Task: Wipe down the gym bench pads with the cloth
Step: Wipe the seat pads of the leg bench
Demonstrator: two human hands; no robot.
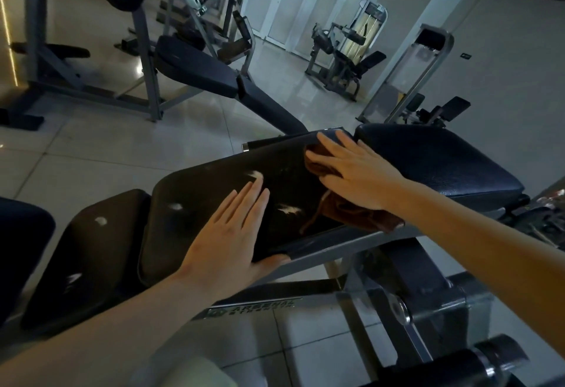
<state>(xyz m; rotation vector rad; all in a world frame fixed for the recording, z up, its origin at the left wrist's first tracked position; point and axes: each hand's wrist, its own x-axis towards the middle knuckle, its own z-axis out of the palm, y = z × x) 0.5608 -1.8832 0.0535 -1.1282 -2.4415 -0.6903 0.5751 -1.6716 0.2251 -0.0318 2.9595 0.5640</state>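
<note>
Dim gym, pale tiled floor, machines standing well back.

The left hand lies flat on the middle pad, fingers straight and close together, thumb along the pad's near edge. It holds nothing. It probably rests there to steady the pad against the wiping.

The right hand is also flat, fingers spread, and presses the cloth down at the pad's far right end. It pins the cloth rather than gripping it, though the thumb is hidden, so I cannot rule out a pinched fold.

The brown cloth is bunched. Its long axis runs across the pad's width, from the far edge under the fingertips to the near edge, where a tail droops over the frame. A flat palm spreads the pressure, which suits a broad stroke.

The middle pad's own long axis runs from near left to far right. It sits between the left pad and the right pad. White scuffs mark the middle and left pads.
</note>
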